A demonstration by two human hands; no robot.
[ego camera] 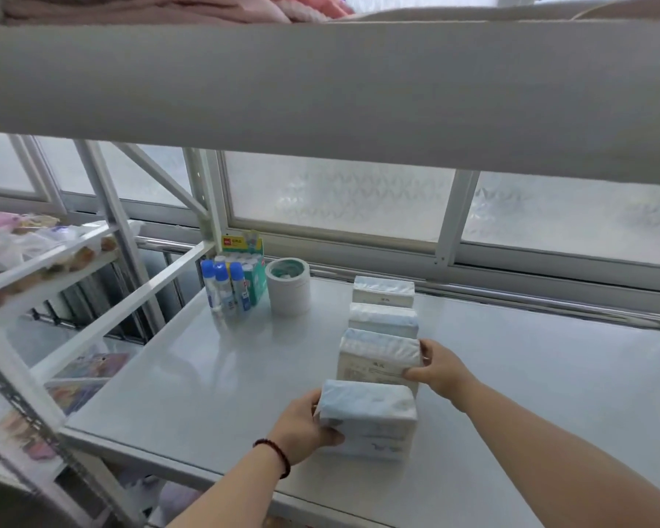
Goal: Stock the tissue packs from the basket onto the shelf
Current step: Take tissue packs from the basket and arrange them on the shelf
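Hands grip two packs (pixel 366 417) mid-shelf (pixel 206 375).

Left hand (pixel 305 428): fingers hidden behind the nearest tissue pack (pixel 366 417). Print on the packs too small to read. Goods on the neighbouring rack (pixel 35 257) at nine o'clock blurred. The basket is out of frame.

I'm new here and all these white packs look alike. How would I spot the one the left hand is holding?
Find the pale shelf below the frosted window. A row of four tissue packs runs from the window toward the person. The left hand grips the nearest tissue pack, closest to the shelf's front edge; the right hand holds the next pack.
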